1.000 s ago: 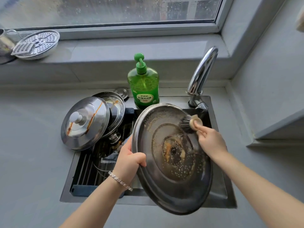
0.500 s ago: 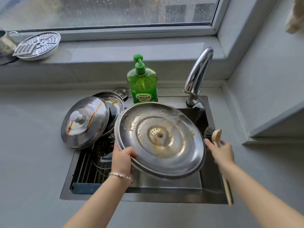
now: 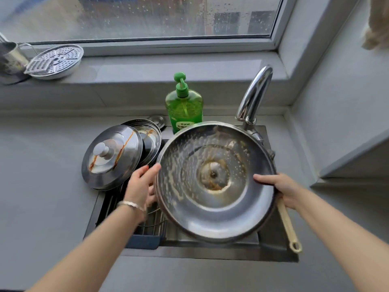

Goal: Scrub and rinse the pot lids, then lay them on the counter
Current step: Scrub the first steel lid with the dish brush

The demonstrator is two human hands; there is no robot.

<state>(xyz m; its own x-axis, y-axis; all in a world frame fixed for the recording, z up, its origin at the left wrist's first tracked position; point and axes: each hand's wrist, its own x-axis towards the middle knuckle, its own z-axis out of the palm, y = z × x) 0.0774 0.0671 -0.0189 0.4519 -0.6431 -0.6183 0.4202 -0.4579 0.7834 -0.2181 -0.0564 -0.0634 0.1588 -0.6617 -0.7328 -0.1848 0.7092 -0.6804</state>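
The grey desk (image 3: 42,186) wrapped around a dark sink (image 3: 273,245), and over that basin hung the large lid (image 3: 210,207). Its hollow underside faced up, flecked with suds and brown residue around the centre stud. It spanned the gap between both grips, inward of each. The right grip (image 3: 282,186) clamped its right rim, thumb on the inner face, and the same grip pinned the dish brush (image 3: 287,222), whose pale handle trailed back towards the person. The left grip (image 3: 141,186) met the opposite rim, but blur hid whether it clasped or merely steadied. Just beyond the left grip a stained knobbed lid (image 3: 111,159) leaned on another lid (image 3: 149,140), both apparently still unwashed. The tap (image 3: 254,93) stood beyond the right grip, so rinsing would likely mean tilting the soapy face that way.
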